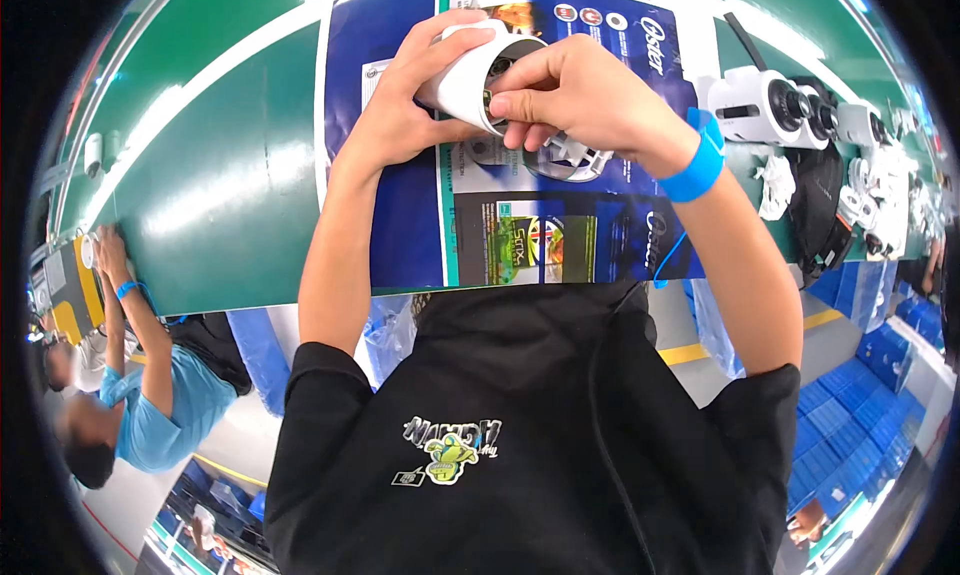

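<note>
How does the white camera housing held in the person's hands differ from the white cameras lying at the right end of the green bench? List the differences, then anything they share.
1. The held housing is off the bench, gripped by the left hand with the right hand at its open end; the bench cameras lie untouched.
2. The held housing shows an open end; the bench cameras have dark lenses fitted.
3. The held one is single; the bench cameras lie in a row.
Both are white and rounded.

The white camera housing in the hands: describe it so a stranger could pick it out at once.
Find the green workbench with a blue printed sheet on it. Above the sheet, the left hand cups a white camera housing while the right hand pinches at its open front. The other white cameras lie unheld at the right.
</note>
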`<state>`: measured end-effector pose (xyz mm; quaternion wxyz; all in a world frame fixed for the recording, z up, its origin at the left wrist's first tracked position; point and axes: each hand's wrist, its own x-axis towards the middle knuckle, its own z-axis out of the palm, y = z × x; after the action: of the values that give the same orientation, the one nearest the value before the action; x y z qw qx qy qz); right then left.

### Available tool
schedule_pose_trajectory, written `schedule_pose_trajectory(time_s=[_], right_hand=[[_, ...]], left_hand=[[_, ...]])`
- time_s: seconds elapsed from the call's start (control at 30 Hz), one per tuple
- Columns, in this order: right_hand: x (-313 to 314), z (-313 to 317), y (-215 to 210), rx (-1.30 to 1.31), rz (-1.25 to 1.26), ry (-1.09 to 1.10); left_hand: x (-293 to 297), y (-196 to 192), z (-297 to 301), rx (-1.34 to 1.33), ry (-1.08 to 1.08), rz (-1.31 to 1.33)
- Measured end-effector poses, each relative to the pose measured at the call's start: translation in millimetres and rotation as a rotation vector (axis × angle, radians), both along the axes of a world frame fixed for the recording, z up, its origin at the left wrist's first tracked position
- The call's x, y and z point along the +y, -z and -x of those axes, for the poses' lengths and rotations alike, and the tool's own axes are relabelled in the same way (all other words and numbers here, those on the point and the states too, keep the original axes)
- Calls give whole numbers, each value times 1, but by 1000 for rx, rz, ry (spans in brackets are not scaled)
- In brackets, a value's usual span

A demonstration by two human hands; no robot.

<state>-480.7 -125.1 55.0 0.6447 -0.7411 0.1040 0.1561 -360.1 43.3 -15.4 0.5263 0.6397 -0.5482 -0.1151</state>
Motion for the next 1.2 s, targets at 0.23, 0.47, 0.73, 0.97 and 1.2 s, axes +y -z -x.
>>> schedule_pose_trajectory(time_s=[0.23, 0.47, 0.73, 0.97, 1.2], right_hand=[[29, -2, -17, -18, 211, 205], [14, -8, -9, -53, 155, 130], [13, 81, 50, -541, 769, 660], [19, 63, 70, -689, 764, 708], [-29, 11, 45, -165, 446, 316]], left_hand=[[2, 3, -1, -157, -75, 64], [-5, 8, -1, -32, -92, 43], [-6, 10, 1, -13, -100, 50], [0, 6, -3, -83, -74, 41], [0, 7, -3, -32, -65, 50]])
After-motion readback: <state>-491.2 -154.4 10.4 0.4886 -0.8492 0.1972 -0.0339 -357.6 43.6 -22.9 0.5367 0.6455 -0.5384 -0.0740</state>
